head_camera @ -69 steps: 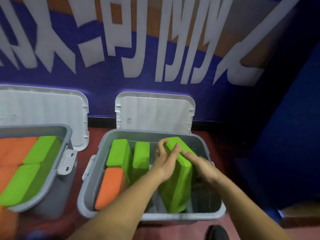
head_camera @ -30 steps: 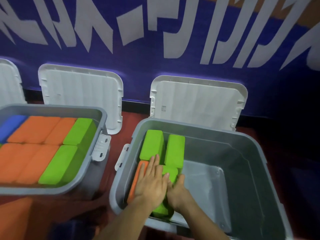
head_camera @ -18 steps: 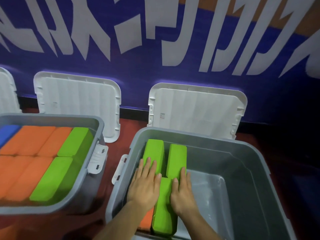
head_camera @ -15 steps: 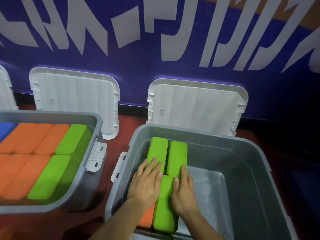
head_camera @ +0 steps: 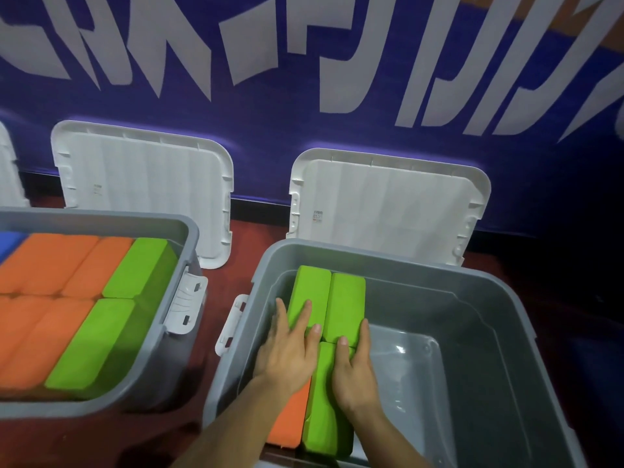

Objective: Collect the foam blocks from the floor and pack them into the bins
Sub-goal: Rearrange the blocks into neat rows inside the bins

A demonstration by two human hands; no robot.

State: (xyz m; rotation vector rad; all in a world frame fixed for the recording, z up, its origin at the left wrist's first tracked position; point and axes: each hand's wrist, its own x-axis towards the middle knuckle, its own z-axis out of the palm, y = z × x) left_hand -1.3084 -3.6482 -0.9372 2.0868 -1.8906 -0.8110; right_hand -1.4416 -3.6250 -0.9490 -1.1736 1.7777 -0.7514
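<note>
Two grey bins stand side by side on the red floor (head_camera: pixel 260 231), close to its far edge under a blue wall (head_camera: pixel 270 130) with large white lettering. In the right bin (head_camera: pixel 405 261), four foam blocks are packed along the left wall. The far-left green block (head_camera: pixel 312 288) sits in the far left corner, with the second far green block (head_camera: pixel 349 302) touching its right side. Nearer the person, an orange block (head_camera: pixel 290 423) lies against the left wall with a near green block (head_camera: pixel 326 423) just beside it.

The left hand (head_camera: pixel 290 352) lies flat, fingers straight and a little spread. Its palm is over the orange block's far end and its fingertips are on the far-left green block. The right hand (head_camera: pixel 354 369) also lies flat on the near green block, with its fingertips reaching the second far green block. Neither hand grips anything.

The left bin (head_camera: pixel 101 216) is filled close to its rim. It holds orange blocks (head_camera: pixel 57 265), two green blocks (head_camera: pixel 138 271) along its right wall, and a blue block (head_camera: pixel 8 241) at the picture's left edge. A white lid (head_camera: pixel 145 184) leans on the wall behind it, and another white lid (head_camera: pixel 388 204) leans behind the right bin.
</note>
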